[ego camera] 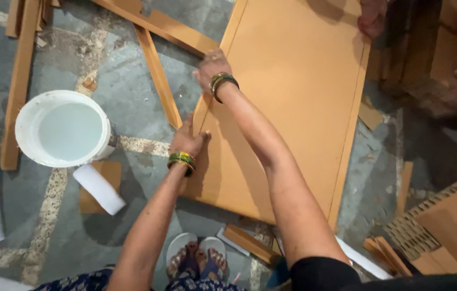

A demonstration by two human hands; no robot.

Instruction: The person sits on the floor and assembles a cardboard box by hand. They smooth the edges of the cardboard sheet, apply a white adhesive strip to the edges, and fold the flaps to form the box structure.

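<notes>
Nearest the camera, two sandalled feet [199, 262] were seen on the grey floor [126, 91], with a short wooden offcut [250, 243] just beside them. Beyond these, a large orange-brown board [293, 97] was laid flat, its long axis running away from the person and slightly to the right. The left hand [186, 141], the nearer of the two, was placed at the board's left edge, fingers extended and close together, pressed against that edge with nothing enclosed. Farther along the same edge, the right hand [212, 70] was set down on the board; its fingers appeared bent over the edge, though how tightly could not be told. A white bucket [64, 128] and a white roll [99, 188] were left well apart to the left, and loose wooden strips [158, 75] lay beyond.
</notes>
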